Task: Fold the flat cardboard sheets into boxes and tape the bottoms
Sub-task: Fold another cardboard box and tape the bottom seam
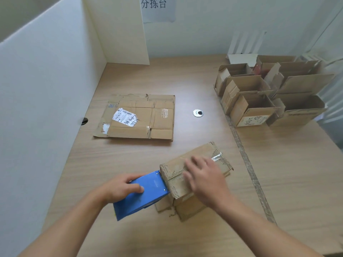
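Observation:
A worn cardboard box point(200, 154) stands upside down near the table's front, its bottom flaps folded shut and facing up. Clear tape point(216, 157) shines along the seam at its far end. My right hand point(204, 179) lies flat on the flaps, fingers spread, pressing them down. My left hand point(120, 187) grips a blue tape dispenser point(141, 195), whose front end touches the box's near left edge. A stack of flat cardboard sheets point(141, 117) with a white shipping label lies further back on the left.
Several folded open boxes point(259, 95) stand in a group at the back right. A round metal cable grommet point(198, 113) sits in the wooden table point(278, 182). White partition panels point(46, 89) wall the left side and the back.

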A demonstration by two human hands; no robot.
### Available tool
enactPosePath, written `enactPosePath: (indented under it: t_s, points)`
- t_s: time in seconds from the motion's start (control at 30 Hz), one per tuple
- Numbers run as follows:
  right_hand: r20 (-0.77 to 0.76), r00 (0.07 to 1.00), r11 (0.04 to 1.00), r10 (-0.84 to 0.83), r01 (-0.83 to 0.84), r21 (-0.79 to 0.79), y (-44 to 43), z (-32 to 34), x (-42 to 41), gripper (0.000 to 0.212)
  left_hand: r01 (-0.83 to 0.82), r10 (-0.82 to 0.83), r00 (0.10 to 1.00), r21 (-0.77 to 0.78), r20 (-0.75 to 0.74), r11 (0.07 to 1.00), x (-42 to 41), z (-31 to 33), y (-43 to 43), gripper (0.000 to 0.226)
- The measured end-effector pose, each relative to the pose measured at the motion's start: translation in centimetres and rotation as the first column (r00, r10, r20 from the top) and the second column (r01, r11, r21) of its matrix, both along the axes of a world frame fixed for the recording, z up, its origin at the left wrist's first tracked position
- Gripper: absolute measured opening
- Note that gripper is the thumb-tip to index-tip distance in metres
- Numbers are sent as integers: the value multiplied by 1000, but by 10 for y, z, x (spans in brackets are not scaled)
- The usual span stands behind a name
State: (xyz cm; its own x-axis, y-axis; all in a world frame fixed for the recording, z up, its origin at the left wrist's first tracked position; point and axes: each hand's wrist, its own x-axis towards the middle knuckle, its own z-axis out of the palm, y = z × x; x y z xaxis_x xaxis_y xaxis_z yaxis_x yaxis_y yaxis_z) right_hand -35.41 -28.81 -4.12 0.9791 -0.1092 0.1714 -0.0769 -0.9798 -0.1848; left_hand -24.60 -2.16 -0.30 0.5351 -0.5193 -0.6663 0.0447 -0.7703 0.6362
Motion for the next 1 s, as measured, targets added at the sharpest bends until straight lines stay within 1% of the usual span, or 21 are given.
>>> enactPosePath:
  t_s: [0.03,0.1,0.2,0.27,0.3,0.4,0.43,0.53,0.57,0.6,0.67,0.73,0.87,0.97,1.0]
  points:
    - [-50,997,998,59,-60,-26,10,-10,-10,53,-20,20,1000,-14,3,1000,-6,-4,-1,47]
    - [-94,984,986,152,-157,-50,23,-23,-26,63,-72,72,997,-36,15,997,-18,-10,-1,47]
    - [-93,948,943,304,-313,-111,31,-27,-41,69,-120,122,992,-73,22,990,-31,-15,2,47]
    - [-99,941,937,323,-333,-107,26,-25,-42,69,-123,126,992,-70,27,990,-32,-14,3,46]
    - [-111,951,950,288,-299,-91,19,-24,-40,68,-125,127,991,-55,31,991,-32,-12,2,45]
    - [-205,973,992,106,-117,-42,-18,-15,-34,66,-103,103,994,-11,40,995,-26,-5,-1,43]
    - [-237,970,998,53,-62,-31,-31,-11,-32,71,-96,96,995,3,41,995,-24,-3,-2,43]
    - [-271,962,999,-39,42,4,-60,-4,-26,93,-97,96,994,23,46,995,-22,-1,-3,42]
    - [-293,953,997,-71,77,10,-65,-3,-24,95,-103,102,994,24,43,994,-22,-1,-4,42]
    - [-299,948,992,-112,125,26,-68,-2,-23,92,-103,102,994,20,44,995,-22,-2,-6,44]
    - [-306,926,963,-220,256,83,-76,0,-20,76,-96,94,994,22,49,995,-24,-3,-10,46]
    - [-346,899,939,-269,325,113,-83,3,-16,63,-103,102,994,19,42,994,-28,-3,-15,43]
    - [-401,875,945,-271,322,63,-89,12,-3,55,-103,104,994,-12,39,995,-34,-3,-29,43]
    - [-357,877,934,-322,355,29,-85,20,4,53,-108,110,992,-44,54,993,-43,-4,-42,45]
    - [-334,893,943,-303,331,29,-79,22,4,54,-111,113,992,-54,49,992,-47,-6,-45,46]
